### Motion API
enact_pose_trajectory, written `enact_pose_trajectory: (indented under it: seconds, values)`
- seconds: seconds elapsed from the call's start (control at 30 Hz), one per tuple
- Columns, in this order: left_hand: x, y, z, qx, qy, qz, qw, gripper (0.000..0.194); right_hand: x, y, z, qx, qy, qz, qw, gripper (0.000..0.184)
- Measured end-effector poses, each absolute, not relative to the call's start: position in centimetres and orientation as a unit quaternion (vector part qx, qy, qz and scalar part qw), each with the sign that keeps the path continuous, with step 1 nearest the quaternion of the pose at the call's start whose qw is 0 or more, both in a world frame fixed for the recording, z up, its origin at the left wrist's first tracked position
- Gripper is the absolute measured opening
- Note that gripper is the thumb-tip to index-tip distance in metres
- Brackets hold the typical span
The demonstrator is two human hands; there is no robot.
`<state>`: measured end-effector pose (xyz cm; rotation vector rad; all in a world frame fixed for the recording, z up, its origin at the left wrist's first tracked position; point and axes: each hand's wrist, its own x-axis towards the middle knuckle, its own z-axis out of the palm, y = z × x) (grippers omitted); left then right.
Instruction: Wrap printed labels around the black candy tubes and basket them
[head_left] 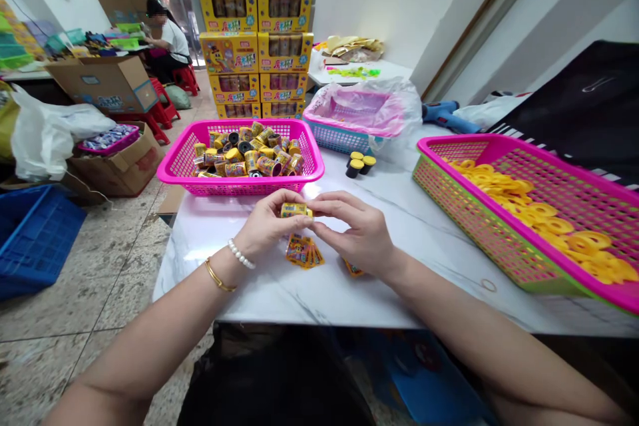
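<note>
Tiled floor runs toward the far wall, where ten yellow printed cartons stand stacked two wide and five high beyond a white marble-patterned table. Far left, one seated co-worker is beside an open cardboard box, and a blue plastic crate sits on the floor at left. Three baskets stand on the table. At right, a pink-and-green basket holds a heap of yellow rings, too overlapped to count. Far centre, a blue basket is lined with a plastic bag. Nearest the hands, a pink basket is filled with loose yellow-and-black canisters, too many to count. Just right of it stand three small black-and-yellow cylinders. Two lots of small printed cards lie near the hands: a fanned pile and a smaller piece by the right hand. The left hand and right hand pinch one yellow canister between their fingers, holding it on its side above the table, just in front of the pink basket. A pearl bracelet and gold bangle circle the left wrist.
</note>
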<state>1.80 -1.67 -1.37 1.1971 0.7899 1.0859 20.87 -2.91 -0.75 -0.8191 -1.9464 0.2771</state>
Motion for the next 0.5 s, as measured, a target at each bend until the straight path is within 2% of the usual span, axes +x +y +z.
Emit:
enact_pose_trajectory:
  seconds: [0.13,0.23,0.3,0.4,0.5]
  values:
    - [1.1,-1.2,-1.5,0.504,0.351,0.444,0.652,0.056,21.2,-2.5,-1.1,-0.327,-0.806,0.083,0.486,0.025]
    - [0.8,-0.9,-1.8,0.509,0.354,0.425,0.659,0.051,21.1,-2.3,-1.4,-0.339,-0.792,0.115,0.494,0.019]
    - [1.0,-0.9,-2.0,0.548,0.337,0.449,0.620,0.044,20.8,-2.1,-1.6,-0.393,-0.744,0.220,0.494,0.018]
    - [1.6,-1.2,-2.2,0.598,0.330,0.469,0.560,0.041,20.7,-1.5,-1.6,-0.458,-0.617,0.457,0.449,0.039]
    - [1.9,-1.2,-2.2,0.593,0.345,0.427,0.588,0.044,21.4,-0.7,-1.3,-0.446,-0.557,0.584,0.386,0.049]
